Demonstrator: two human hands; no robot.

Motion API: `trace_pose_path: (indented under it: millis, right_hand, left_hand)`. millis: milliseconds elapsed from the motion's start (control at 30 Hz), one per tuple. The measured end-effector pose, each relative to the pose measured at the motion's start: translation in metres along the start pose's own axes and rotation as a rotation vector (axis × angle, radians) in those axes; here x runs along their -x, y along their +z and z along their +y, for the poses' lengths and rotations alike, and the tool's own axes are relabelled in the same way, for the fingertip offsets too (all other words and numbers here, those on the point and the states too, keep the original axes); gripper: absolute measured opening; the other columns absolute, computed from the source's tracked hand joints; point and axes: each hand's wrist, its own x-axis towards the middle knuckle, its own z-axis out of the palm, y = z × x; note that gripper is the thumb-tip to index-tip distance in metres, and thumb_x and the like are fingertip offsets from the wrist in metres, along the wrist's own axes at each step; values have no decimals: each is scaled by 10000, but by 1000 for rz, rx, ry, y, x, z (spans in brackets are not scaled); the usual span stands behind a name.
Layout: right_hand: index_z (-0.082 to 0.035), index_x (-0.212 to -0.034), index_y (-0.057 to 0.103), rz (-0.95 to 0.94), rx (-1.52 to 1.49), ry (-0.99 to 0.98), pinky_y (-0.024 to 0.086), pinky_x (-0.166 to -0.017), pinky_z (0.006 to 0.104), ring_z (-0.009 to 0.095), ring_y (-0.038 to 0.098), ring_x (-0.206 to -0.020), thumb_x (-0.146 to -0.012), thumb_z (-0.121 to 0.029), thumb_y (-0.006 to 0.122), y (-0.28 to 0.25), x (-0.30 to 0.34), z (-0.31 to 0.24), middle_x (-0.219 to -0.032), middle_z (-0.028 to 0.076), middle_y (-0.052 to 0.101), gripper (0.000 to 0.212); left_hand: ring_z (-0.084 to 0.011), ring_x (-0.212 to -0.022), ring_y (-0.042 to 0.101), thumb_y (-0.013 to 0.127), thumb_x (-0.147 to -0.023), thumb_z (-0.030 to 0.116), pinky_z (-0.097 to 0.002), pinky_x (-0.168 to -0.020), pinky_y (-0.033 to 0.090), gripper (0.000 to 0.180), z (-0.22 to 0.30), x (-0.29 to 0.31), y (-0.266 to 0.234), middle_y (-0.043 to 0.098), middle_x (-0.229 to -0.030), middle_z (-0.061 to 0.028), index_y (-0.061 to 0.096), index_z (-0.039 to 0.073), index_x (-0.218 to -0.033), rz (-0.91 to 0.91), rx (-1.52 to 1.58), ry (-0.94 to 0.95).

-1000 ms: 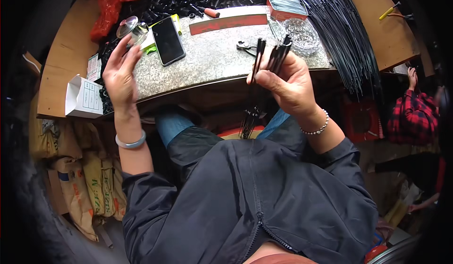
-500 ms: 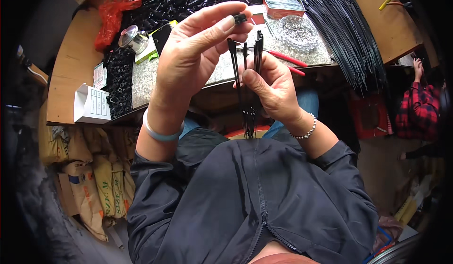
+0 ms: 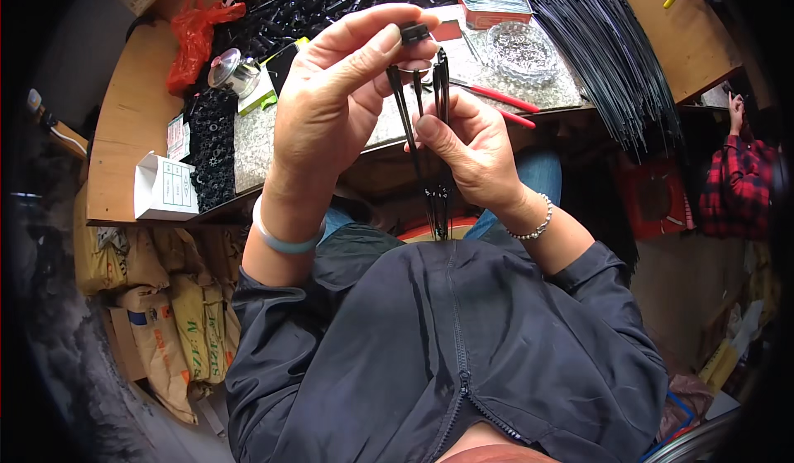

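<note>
Pinched between the thumb and fingers of my left hand (image 3: 327, 103) is a small black cylindrical piece (image 3: 415, 35). Just below and to the right, my right hand (image 3: 475, 153) is closed on a bundle of thin black rods (image 3: 442, 91), which look like umbrella ribs. Their upper ends fan out close under my left fingers, and their lower ends hang toward my lap. Whether the black piece touches the rods I cannot tell. Behind my right hand, pliers with red handles (image 3: 496, 95) lie on the speckled tabletop.
Long black rods (image 3: 595, 50) overhang the desk's front edge at right. A glass dish (image 3: 521, 52) and a tin of thin pins (image 3: 495, 7) stand behind the pliers. Small black rings (image 3: 211, 132), a white box (image 3: 165, 188) and a red bag (image 3: 192, 50) are at left. Someone in plaid (image 3: 736, 182) is far right.
The rod tops and the black piece have shifted slightly left, and more of the piece shows between my left fingers. Both hands keep their grips. The view has turned a little.
</note>
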Motion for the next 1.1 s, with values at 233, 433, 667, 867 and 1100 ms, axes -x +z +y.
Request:
trace_pose_path:
  millis: [233, 433, 667, 867, 1100]
  right_hand:
    - [-39, -927, 551, 15, -8, 31, 452, -663, 195, 54, 542, -707, -870, -179, 593, -1, 0, 0, -776, -6, 573, 157]
    - [-40, -927, 552, -4, -21, 21, 452, -666, 193, 52, 542, -711, -871, -182, 592, -2, -1, 0, -779, -7, 573, 157]
    - [-49, -941, 527, -23, -26, -11, 455, -682, 198, 54, 540, -724, -873, -187, 588, -1, -1, -1, -785, -20, 562, 165]
    - [-41, -953, 530, -81, -141, -82, 448, -751, 237, 89, 543, -785, -881, -168, 570, -8, -7, -10, -818, 15, 562, 152]
    - [-35, -935, 562, -166, -124, -7, 484, -729, 255, 110, 573, -768, -849, -154, 612, -12, -7, -17, -847, 38, 592, 155]
  left_hand:
    - [-182, -893, 616, 551, -861, 47, -274, -811, 485, 234, -2, 3, 0, 622, -1001, -130, 571, -29, -1082, 64, 21, -22]
    - [-167, -888, 608, 610, -801, -15, -270, -817, 478, 281, -5, 7, 2, 622, -977, -111, 575, -37, -1078, 37, -56, 11]
    - [-151, -884, 592, 623, -776, -37, -256, -790, 480, 278, -3, 8, 3, 603, -988, -113, 586, -55, -1051, -7, -280, 90]
    - [-149, -867, 612, 640, -759, -61, -242, -782, 492, 255, 1, 12, 8, 626, -947, -98, 613, -50, -1013, -9, -308, 100]
    - [-182, -925, 597, 618, -760, -58, -273, -832, 477, 243, 3, 17, 8, 615, -992, -149, 608, -58, -1002, 0, -293, 73]
